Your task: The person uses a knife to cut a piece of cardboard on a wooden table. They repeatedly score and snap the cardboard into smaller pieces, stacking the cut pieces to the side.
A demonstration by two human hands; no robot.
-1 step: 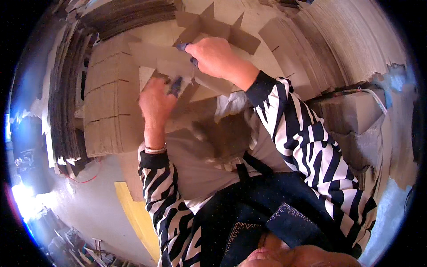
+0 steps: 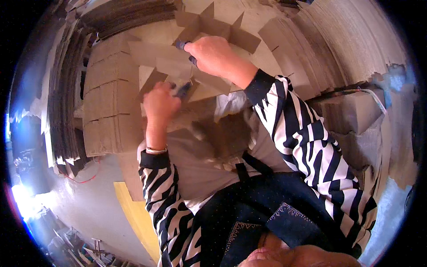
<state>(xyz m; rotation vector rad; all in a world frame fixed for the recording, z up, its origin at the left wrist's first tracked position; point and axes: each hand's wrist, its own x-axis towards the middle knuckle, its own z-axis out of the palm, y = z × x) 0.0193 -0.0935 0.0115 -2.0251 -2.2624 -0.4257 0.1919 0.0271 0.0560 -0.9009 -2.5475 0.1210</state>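
Observation:
My right hand (image 2: 213, 58) is closed in a pinch on the upper edge of a cardboard divider (image 2: 171, 66) made of thin slotted strips. Dark coverings wrap some of its fingertips. Lower and to the left, my left hand (image 2: 161, 104), slightly blurred, is closed at the near strips of the same divider, its dark-covered fingertip beside a crossing of two strips. My fingers hide exactly where they grip. Just beyond my right hand stands another cardboard divider (image 2: 243, 39), its strips crossed upright on the pale board.
Slotted cardboard strips (image 2: 104, 98) are stacked at the left, and more cardboard stacks (image 2: 307, 58) stand at the right. A whitish crumpled piece (image 2: 231, 104) lies near my lap. A yellow board (image 2: 135, 218) is at the lower left.
My left hand has moved slightly right and nearer to me, its covered fingertip now lower beside the strips. My right hand has stayed almost in place.

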